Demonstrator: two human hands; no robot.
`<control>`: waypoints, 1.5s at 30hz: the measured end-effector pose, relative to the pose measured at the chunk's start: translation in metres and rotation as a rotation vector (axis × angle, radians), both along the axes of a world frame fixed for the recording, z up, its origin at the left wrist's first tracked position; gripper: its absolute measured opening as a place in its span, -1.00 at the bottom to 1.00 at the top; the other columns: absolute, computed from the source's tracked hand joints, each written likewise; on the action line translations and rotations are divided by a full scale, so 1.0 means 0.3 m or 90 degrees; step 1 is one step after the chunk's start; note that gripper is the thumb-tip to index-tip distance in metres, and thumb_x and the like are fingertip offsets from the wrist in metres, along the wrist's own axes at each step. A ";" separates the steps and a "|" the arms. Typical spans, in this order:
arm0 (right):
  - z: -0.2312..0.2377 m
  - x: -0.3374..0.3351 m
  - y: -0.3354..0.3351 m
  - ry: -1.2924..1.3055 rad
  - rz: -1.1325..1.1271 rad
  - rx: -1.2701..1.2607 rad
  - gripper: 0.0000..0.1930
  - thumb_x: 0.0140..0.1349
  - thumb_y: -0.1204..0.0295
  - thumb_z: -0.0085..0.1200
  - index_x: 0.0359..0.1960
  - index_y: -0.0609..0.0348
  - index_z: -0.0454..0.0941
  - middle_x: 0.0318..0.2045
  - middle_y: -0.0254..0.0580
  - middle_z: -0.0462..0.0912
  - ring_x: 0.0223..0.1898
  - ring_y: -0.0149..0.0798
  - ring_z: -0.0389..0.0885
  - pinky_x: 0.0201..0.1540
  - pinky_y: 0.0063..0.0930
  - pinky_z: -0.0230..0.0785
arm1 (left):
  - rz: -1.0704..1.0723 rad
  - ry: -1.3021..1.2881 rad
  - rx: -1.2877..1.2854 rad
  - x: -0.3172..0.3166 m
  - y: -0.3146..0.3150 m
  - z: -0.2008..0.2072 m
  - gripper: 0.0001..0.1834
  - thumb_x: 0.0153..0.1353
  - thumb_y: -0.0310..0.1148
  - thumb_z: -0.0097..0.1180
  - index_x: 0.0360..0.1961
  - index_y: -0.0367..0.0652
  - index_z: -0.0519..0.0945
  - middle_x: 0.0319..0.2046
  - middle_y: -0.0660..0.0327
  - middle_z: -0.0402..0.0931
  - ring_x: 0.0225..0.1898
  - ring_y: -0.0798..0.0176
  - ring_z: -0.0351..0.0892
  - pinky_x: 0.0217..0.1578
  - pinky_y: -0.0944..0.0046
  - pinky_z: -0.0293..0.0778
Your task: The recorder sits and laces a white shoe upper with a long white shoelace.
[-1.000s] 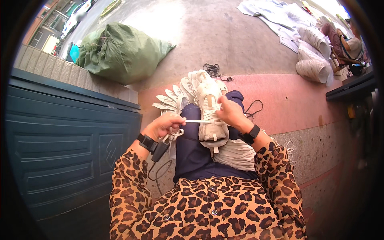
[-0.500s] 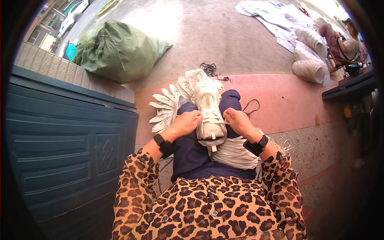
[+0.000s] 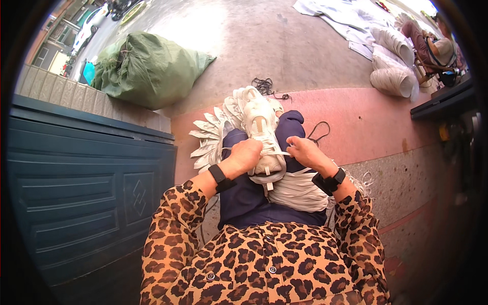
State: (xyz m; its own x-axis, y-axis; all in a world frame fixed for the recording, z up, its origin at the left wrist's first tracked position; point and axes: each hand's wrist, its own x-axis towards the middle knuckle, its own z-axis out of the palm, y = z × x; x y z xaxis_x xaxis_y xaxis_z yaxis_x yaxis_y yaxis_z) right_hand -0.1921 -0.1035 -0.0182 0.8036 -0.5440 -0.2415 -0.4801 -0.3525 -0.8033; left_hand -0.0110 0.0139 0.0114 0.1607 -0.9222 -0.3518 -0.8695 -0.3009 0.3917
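A cream-white sneaker (image 3: 260, 124) lies lengthwise on my lap between my thighs, its heel opening toward me. White shoelace (image 3: 277, 153) crosses its upper and stretches out to the right. My right hand (image 3: 305, 152) pinches that stretch between thumb and fingers, beside the shoe. Over the shoe's left edge, my left hand (image 3: 246, 154) is closed at the lacing; a thin white end shows left of it, though its fingertips are partly hidden. A thick bundle of white laces (image 3: 300, 192) rests across my right thigh.
Several more white shoe pieces (image 3: 206, 133) fan out beyond my left knee. Black laces (image 3: 262, 86) lie on the floor ahead. A green sack (image 3: 147, 68) stands far left, above a blue panelled door (image 3: 76, 188). White stacked bundles (image 3: 391, 76) and a seated person (image 3: 432, 51) are far right.
My left hand has moved right and slightly down, over the shoe's edge. My right hand has shifted slightly right, and the lace between it and the shoe now shows stretched straight.
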 end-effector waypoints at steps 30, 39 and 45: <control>-0.022 0.022 0.097 -0.037 -0.069 -0.103 -0.79 0.20 0.38 -0.20 -0.37 0.26 0.43 -0.43 0.10 0.52 -0.31 0.09 0.50 -0.26 -0.14 0.30 | 0.487 0.518 -0.328 0.562 0.344 0.292 -0.68 0.16 -0.38 0.06 -0.07 -0.25 0.42 -0.45 0.30 0.48 -0.52 0.50 0.41 -0.52 0.55 0.31; -0.039 0.088 0.145 0.033 -0.179 -0.223 -0.83 0.15 0.39 -0.17 -0.45 0.22 0.42 -0.50 0.02 0.51 -0.38 0.08 0.49 -0.30 -0.10 0.29 | 0.382 0.524 -0.091 0.077 0.200 0.018 -0.85 0.11 -0.44 0.05 -0.35 -0.31 0.56 -0.51 0.34 0.49 -0.44 0.51 0.42 -0.37 0.50 0.35; -0.051 0.058 0.121 0.020 0.019 -0.357 -0.92 0.01 0.46 -0.11 -0.45 0.15 0.42 -0.47 -0.11 0.50 -0.32 -0.10 0.47 -0.27 -0.18 0.20 | 0.200 0.119 -0.259 0.030 0.193 -0.067 -0.86 0.01 -0.39 0.06 -0.45 -0.24 0.55 -0.49 0.06 0.53 -0.37 -0.02 0.43 -0.31 0.11 0.36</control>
State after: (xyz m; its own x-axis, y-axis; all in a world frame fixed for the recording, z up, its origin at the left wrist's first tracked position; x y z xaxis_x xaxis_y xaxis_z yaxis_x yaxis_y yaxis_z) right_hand -0.1747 -0.0672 -0.0335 0.8174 -0.5735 0.0539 -0.4843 -0.7349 -0.4747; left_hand -0.0020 0.0719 -0.0088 0.4193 -0.9075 -0.0264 -0.6661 -0.3273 0.6702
